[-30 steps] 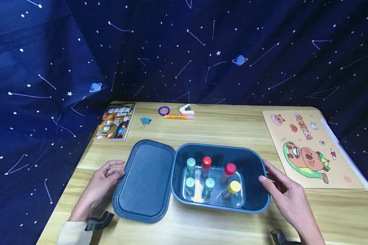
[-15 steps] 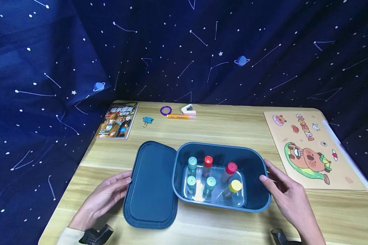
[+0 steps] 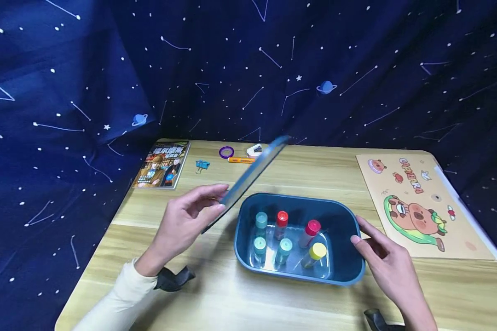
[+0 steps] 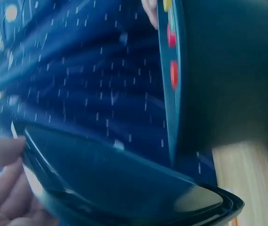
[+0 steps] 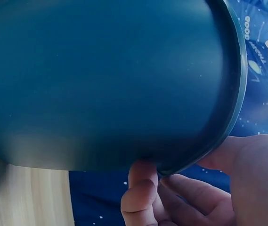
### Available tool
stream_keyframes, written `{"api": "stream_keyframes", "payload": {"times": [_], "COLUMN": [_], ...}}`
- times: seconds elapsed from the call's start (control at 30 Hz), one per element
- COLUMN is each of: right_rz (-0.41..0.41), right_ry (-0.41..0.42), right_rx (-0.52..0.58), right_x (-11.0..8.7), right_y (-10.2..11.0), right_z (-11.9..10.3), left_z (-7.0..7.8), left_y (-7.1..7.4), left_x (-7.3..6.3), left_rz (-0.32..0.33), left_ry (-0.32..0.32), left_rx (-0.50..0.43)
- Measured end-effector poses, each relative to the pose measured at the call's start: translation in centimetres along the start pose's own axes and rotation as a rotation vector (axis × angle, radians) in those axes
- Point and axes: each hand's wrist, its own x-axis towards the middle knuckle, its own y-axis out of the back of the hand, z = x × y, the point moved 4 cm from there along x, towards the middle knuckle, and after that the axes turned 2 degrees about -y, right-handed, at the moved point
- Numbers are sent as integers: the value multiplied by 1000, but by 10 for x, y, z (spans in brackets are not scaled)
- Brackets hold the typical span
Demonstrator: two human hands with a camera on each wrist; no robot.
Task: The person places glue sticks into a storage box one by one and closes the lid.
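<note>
My left hand (image 3: pixel 190 216) pinches a dark blue lid (image 3: pixel 248 179) by its edge, thumb on one face and fingers on the other. The lid is raised off the table and tilted steeply, left of the blue box. In the left wrist view the lid (image 4: pixel 110 174) fills the lower part, close to the box wall (image 4: pixel 228 75). My right hand (image 3: pixel 389 264) grips the right end of the open box (image 3: pixel 343 248), thumb over the rim and fingers outside. Inside the box stand several small capped bottles, among them a red-capped one (image 3: pixel 281 225) and a yellow-capped one (image 3: pixel 314 254).
Behind the box lie a blue binder clip (image 3: pixel 202 165), a roll of purple tape (image 3: pixel 226 152), an orange pen (image 3: pixel 240 160) and a white stapler (image 3: pixel 254 151). A comic book (image 3: pixel 161 164) is at back left, a capybara folder (image 3: pixel 426 204) at right.
The lid lay flat beside the box; my left hand has taken its edge and swung it up and to the right. My right hand has stayed on the box.
</note>
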Motion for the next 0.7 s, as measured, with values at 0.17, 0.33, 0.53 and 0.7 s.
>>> {"api": "stream_keyframes", "payload": {"times": [0.17, 0.33, 0.53, 0.7], "right_rz": [-36, -109, -75, -41], "right_ry": [7, 26, -85, -89], "right_rx": [31, 209, 96, 25], "right_x": [0, 5, 8, 5], "right_y": [-2, -1, -2, -2], "right_z": [1, -4, -9, -10], "left_z": [11, 16, 5, 0], "left_y": [-45, -81, -108, -94], "left_x": [3, -8, -24, -18], "left_rz": [-200, -385, -534, -419], "left_ry": [-190, -315, -219, -167], "left_rx": [80, 166, 218, 137]}}
